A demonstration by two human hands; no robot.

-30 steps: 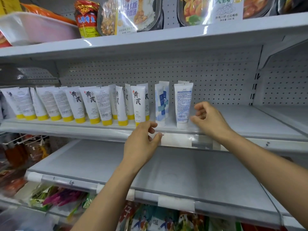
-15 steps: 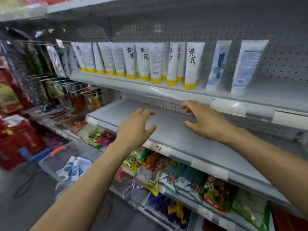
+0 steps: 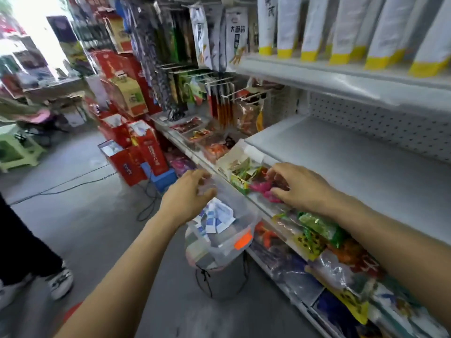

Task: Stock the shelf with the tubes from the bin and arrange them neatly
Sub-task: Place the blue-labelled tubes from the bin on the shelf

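Tubes: lying flat inside the bin in a jumble, their long axes pointing different ways; white and blue, print blurring past reading.
Shelved tubes: standing upright, yellow caps down, high up and right of the bin; their tops are being cut off by the frame edge.
Bin: clear, showing an orange latch; what is carrying it is hard to make out.
Left hand: hovering over the bin's far rim, fingers loosely curled and gripping nothing; fingertips smearing with blur.
Right hand: hovering right of the bin over snack packets, fingers bent and apart, holding nothing.
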